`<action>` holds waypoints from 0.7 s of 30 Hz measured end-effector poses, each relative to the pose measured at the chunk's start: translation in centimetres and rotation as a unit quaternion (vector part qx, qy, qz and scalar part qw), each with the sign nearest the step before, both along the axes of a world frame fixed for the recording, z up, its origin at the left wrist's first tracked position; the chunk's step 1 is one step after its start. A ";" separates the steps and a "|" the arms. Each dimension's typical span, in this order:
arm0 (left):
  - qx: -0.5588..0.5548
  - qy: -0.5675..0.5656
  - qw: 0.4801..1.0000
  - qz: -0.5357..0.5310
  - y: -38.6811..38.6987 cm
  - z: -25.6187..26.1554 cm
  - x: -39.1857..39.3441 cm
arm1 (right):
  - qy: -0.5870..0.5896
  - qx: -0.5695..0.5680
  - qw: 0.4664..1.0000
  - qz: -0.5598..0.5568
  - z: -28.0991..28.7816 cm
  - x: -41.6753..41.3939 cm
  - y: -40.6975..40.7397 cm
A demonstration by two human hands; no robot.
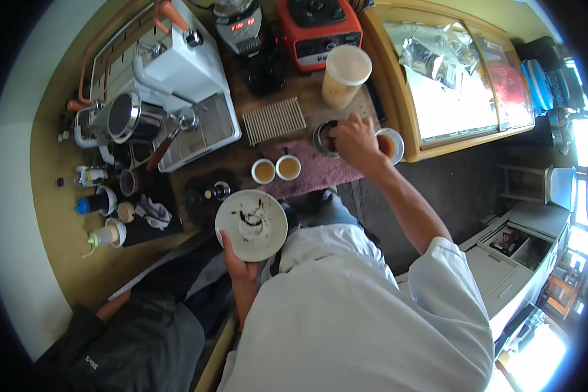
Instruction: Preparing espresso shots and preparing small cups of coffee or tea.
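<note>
My left hand (237, 262) grips the lower left edge of a round cream plate (269, 230). Dark crumbs and smears lie on that plate. Over the counter, my right hand (356, 139) has its fingers curled at the right rim of a round metal container (319, 139). The fingertips are hidden, so its hold on the container is unclear. Just right of that hand stands a clear cup of reddish-brown liquid (386, 145), partly covered by the wrist. Two small white cups of light brown liquid, a left cup (263, 171) and a right cup (288, 168), stand by a mauve cloth (318, 171).
A white espresso machine (191, 68) with a wood-handled portafilter (162, 149) occupies the left. Behind are a grinder (240, 29), a red appliance (318, 39), a lidded tub (345, 78) and a ribbed rack (274, 121). A glass-fronted cabinet (397, 98) borders the right. Another person (142, 333) is at lower left.
</note>
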State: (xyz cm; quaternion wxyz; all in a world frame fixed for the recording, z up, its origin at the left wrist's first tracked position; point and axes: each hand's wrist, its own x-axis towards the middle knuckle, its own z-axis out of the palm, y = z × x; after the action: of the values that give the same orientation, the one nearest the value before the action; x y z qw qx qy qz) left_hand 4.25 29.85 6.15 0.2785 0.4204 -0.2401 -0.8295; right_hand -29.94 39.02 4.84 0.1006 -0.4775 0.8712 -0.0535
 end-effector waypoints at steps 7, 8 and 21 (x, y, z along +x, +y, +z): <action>0.001 0.004 1.000 -0.008 -0.4 0.2 -0.3 | -0.014 -0.016 1.000 0.005 1.1 0.4 0.0; 0.003 0.012 1.000 -0.011 -0.5 0.3 -0.4 | -0.013 -0.019 1.000 0.004 0.8 0.4 0.1; 0.009 -0.003 1.000 -0.016 -1.1 0.3 -1.3 | 0.006 -0.043 0.999 0.007 1.0 0.6 0.1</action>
State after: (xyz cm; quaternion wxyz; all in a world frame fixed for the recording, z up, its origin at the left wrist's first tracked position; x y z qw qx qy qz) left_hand 2.93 28.74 6.42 0.2610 0.4214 -0.2403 -0.8346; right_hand -29.36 39.14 5.79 0.0752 -0.4877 0.8654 -0.0873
